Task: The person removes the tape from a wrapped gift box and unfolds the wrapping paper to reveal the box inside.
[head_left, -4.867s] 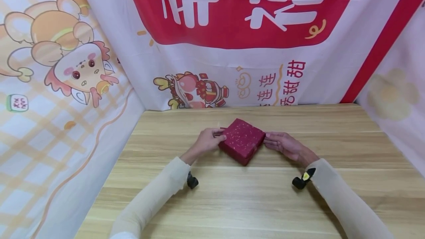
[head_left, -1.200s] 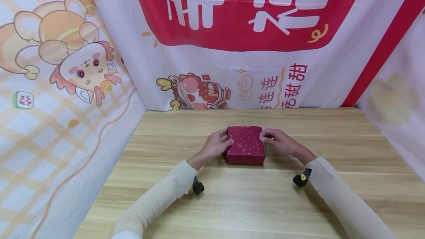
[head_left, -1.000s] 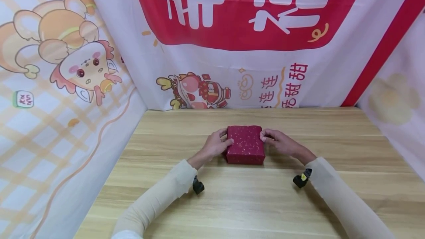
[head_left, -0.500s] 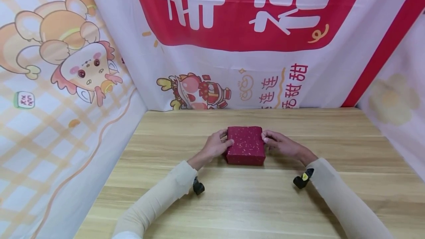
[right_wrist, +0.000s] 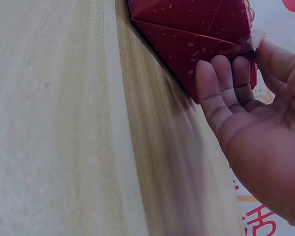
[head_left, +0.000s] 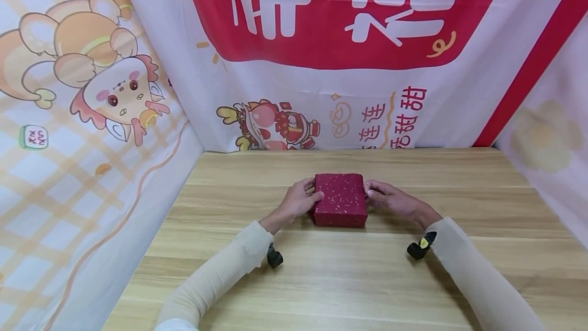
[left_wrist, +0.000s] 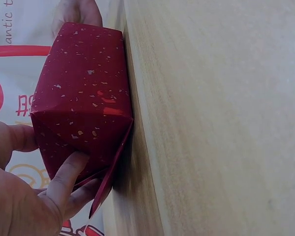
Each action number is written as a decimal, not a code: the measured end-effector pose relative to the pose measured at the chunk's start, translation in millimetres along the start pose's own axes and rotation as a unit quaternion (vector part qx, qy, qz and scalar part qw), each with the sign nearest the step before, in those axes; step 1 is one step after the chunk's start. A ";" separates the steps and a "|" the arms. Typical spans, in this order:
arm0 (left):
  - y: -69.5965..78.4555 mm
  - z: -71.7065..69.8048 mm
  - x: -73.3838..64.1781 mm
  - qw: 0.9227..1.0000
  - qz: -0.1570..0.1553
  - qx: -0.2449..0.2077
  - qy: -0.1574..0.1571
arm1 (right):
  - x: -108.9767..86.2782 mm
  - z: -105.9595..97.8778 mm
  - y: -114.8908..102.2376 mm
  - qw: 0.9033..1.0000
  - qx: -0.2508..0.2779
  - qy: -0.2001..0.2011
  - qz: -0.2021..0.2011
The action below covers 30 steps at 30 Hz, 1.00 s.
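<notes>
A gift box [head_left: 341, 194] wrapped in dark red paper with pale flecks rests on the wooden table. My left hand [head_left: 298, 201] grips its left end, thumb over the top edge. In the left wrist view that end's paper is folded inward, and a loose flap [left_wrist: 107, 184] sticks out by the fingers [left_wrist: 69, 174]. At the opposite end is my right hand [head_left: 390, 199]. The right wrist view shows several of its fingertips [right_wrist: 220, 64] against the folded paper end [right_wrist: 187, 37]. A small clear strip like tape [right_wrist: 256, 38] shows at its thumb tip, at the fold's edge.
The wooden table [head_left: 321, 280] meets a printed cloth backdrop [head_left: 285, 80] behind the box. Another printed cloth [head_left: 92, 178] hangs at the left, and a pale one [head_left: 546, 137] at the right. Black wrist cameras [head_left: 274, 257] sit below both sleeves.
Since the oldest frame the box has turned from cornerwise to squared toward me. Over the last second my right hand has shifted slightly right along its end; my left hand stays in place.
</notes>
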State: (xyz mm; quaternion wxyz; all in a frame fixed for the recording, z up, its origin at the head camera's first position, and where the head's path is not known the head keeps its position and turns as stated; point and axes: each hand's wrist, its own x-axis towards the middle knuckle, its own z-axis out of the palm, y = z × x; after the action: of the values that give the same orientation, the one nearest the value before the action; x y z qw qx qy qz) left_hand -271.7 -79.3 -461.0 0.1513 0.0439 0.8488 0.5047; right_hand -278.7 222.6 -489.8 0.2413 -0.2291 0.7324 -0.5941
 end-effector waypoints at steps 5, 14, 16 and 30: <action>0.1 -0.3 -0.2 1.000 0.003 0.005 0.001 | -2.0 -2.9 4.3 1.000 0.022 -0.002 -0.003; -0.9 -1.2 2.5 1.000 0.004 0.005 -0.001 | -5.8 -9.6 7.8 0.995 0.095 -0.007 -0.033; -1.6 -1.6 2.8 1.000 0.005 0.006 -0.001 | -6.6 -10.1 8.0 0.994 0.108 0.001 -0.034; -5.8 -3.4 3.1 0.999 0.015 0.029 -0.007 | -2.9 1.7 3.3 0.971 -0.162 0.175 -0.008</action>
State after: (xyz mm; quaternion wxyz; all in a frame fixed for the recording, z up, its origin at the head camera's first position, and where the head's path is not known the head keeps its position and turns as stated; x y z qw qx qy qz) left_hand -275.1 -84.3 -465.2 0.1483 0.0643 0.8610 0.4822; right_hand -275.5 223.7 -493.1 0.0643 -0.1629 0.8479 -0.5004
